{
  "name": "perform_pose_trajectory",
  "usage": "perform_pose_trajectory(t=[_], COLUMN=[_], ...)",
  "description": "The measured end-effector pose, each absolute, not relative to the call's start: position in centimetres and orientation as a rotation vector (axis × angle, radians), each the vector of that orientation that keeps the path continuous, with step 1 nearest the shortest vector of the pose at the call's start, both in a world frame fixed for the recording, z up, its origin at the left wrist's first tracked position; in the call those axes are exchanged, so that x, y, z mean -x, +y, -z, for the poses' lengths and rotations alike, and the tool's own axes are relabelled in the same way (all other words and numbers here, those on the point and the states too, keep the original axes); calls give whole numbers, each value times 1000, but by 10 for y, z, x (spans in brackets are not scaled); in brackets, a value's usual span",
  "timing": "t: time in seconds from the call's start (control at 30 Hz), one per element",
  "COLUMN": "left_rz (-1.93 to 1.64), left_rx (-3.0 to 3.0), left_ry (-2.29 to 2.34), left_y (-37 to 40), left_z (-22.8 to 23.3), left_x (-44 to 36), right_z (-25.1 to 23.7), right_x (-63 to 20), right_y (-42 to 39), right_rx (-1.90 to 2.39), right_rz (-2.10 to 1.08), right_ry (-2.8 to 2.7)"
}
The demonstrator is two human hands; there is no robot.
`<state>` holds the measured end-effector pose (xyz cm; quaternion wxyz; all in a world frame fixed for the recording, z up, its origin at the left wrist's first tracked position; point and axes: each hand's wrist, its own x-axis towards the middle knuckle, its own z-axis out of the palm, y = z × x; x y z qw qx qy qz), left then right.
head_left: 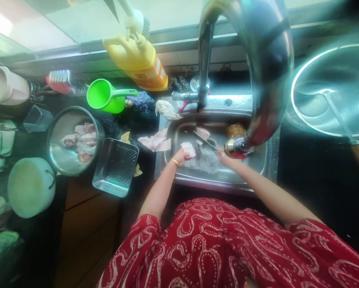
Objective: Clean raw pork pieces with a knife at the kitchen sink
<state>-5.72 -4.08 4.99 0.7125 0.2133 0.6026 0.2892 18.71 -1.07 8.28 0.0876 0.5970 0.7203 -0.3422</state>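
Over the left side of the steel sink (266, 160), my left hand (181, 155) is closed on a small white piece (188, 149) that looks like paper or cloth. My right hand (224, 156) is closed around the handle end of a knife (204, 140), whose thin blade slants up and left across the basin. Below the blade sits a crumpled, see-through plastic bag (208, 161). A pale pink piece of raw meat (202, 133) lies by the drain, partly behind the blade. The faucet (269, 72) arches above, its spout close to my right hand.
Left of the sink are a white crumpled sheet (157, 142), a cloth (166, 109), a metal tray (116, 164), a steel bowl (55, 140) of raw meat pieces (85, 140) and a green dipper (100, 95). A yellow jug (140, 64) stands behind; a large strainer (314, 108) is at right.
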Motion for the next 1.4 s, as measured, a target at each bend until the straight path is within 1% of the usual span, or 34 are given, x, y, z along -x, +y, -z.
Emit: perform_pose_trajectory(t=[0.1,0.2,0.33,0.47,0.57,0.63,0.67,0.73,0.77,0.83,0.9,0.97,1.1,1.2,1.27,1.33,1.4], left_rz=[-544,-307,66,427,463,347,290,245,264,358,415,409,345,251,119,-35,-83], left_rx=[-661,-1115,-1642,-1741,-1851,-1998,-2074,-2184,-2212,-2216,-2170,-2062,-1844,-1771,-1733,-1806,-1978], left_ry=[1427,1650,1986,2061,2296,2312,2205,1852,1690,1513,1510,1607,1749,1799,1849,1834,1722], left_y=[-42,-42,-39,-32,-23,-15,-10,2,7,17,22,22,19,22,29,38,49], left_z=[-67,-94,-141,-182,-193,-183,-171,-140,-121,-84,-55,-36,-24,-28,-33,-39,-45], left_x=[55,65,107,157,161,139,121,79,58,21,-2,-11,-2,10,15,13,6], right_z=[-94,-104,-115,-124,-130,-134,-136,-139,-140,-142,-142,-142,-138,-134,-132,-131,-131], right_x=[-206,-213,-211,-211,-215,-220,-222,-227,-229,-235,-241,-246,-254,-256,-256,-255,-255], right_y=[-20,-26,-33,-43,-50,-54,-56,-60,-63,-69,-74,-79,-83,-82,-80,-78,-75], right_rx=[-1790,-1720,-1605,-1654,-1709,-1764,-1796,-1856,-1884,-1932,-1966,-1998,-2055,-2087,-2100,-2113,-2121], right_rz=[904,768,684,697,700,694,693,698,702,711,735,768,809,823,837,856,875], right_ry=[2121,2125,2141,2074,2033,1995,1970,1927,1910,1881,1859,1836,1810,1796,1789,1785,1780])
